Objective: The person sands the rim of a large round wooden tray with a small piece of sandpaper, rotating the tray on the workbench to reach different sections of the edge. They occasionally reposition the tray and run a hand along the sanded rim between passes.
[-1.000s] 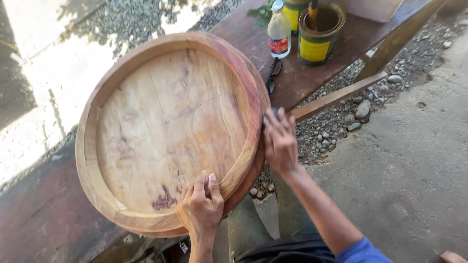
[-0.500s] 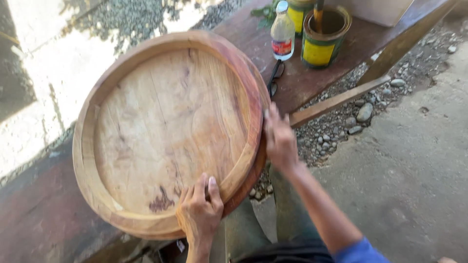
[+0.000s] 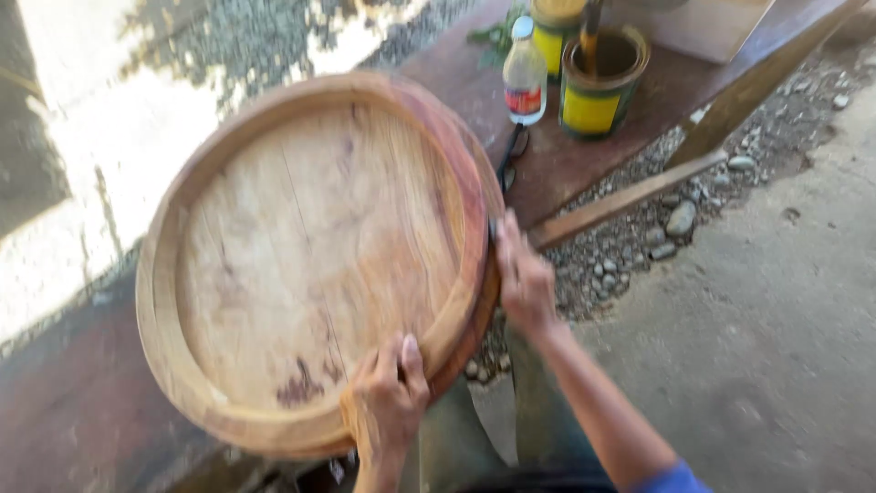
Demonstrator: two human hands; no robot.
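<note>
A large round wooden tray (image 3: 310, 256) with a raised rim stands tilted on edge against a dark wooden bench (image 3: 630, 100). My left hand (image 3: 385, 402) grips its lower rim, thumb on the inner face. My right hand (image 3: 522, 274) presses against the right outer edge of the rim; a small dark thing may be under its fingers, but blur hides it.
On the bench behind stand a clear plastic bottle (image 3: 526, 71) with a red label, a yellow tin can (image 3: 600, 80) with a stick in it, and another yellow can (image 3: 557, 20). Gravel (image 3: 639, 246) lies below the bench. A concrete floor (image 3: 776, 347) spreads to the right.
The tray has turned a little in my hands, and my right hand has slid slightly along the right rim. The camera view has shifted.
</note>
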